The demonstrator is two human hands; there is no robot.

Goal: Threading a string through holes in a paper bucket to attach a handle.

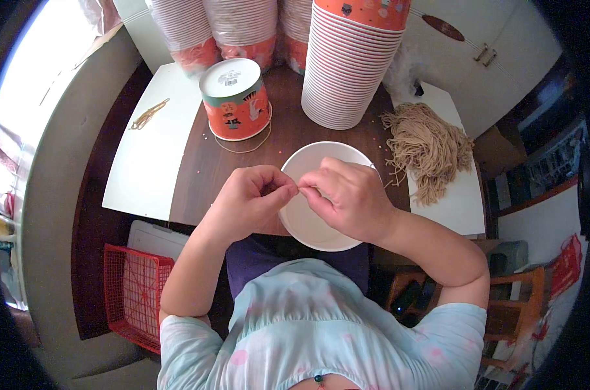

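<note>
Two hands [253, 200] [351, 197] pinch something hard to see over the bucket [313, 227]; brown table [196, 185] under it, red basket [115, 286] left of it.

Bucket stack [350, 71] behind open bucket [311, 224]; upturned bucket [236, 107] left of stack; cord bundle [431, 146] right.

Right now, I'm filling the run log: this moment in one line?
left hand: pinching; right hand: pinching; anything held: unclear; white tub: open, below hands; string pile: on right
</note>
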